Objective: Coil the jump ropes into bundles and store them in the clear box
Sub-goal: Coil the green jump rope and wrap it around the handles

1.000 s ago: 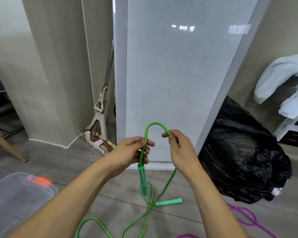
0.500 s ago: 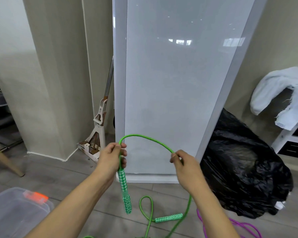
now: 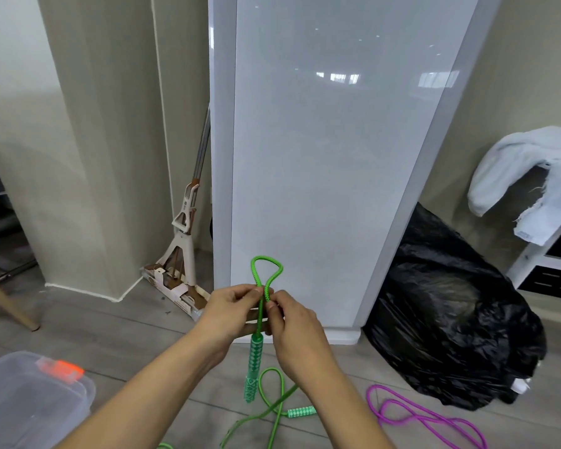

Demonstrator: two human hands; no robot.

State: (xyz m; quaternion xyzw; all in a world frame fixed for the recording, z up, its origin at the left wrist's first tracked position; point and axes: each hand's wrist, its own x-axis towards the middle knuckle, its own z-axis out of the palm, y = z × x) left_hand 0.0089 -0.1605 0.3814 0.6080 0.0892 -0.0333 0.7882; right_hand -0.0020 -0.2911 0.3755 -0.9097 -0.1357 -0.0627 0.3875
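1. Head view: a grey plank floor [image 3: 117,335] runs to beige walls. At far centre a tall glossy white panel [image 3: 321,157] stands upright. A squeeze mop [image 3: 183,238] leans to its left, a black plastic bag [image 3: 450,319] slumps to its right, and a pale towel [image 3: 515,170] hangs over a white shelf [image 3: 538,254] at far right.
2. Near centre, we see both hands meet on the green jump rope [image 3: 266,270], which rises above them in a small upright loop.
3. The left hand [image 3: 230,314] has its fingers curled round the rope just below the loop. The right hand [image 3: 297,332] pinches the strands between thumb and forefinger, touching the left.
4. One green handle [image 3: 253,367] hangs straight down beneath the hands. The second handle [image 3: 302,412] lies on the floor nearer us, with slack rope trailing beside it.
5. The clear box [image 3: 30,403], with its orange latch [image 3: 62,367], sits at near left, well apart from the hands.
6. A purple jump rope [image 3: 418,416] lies loose at near right, just beside the bag.
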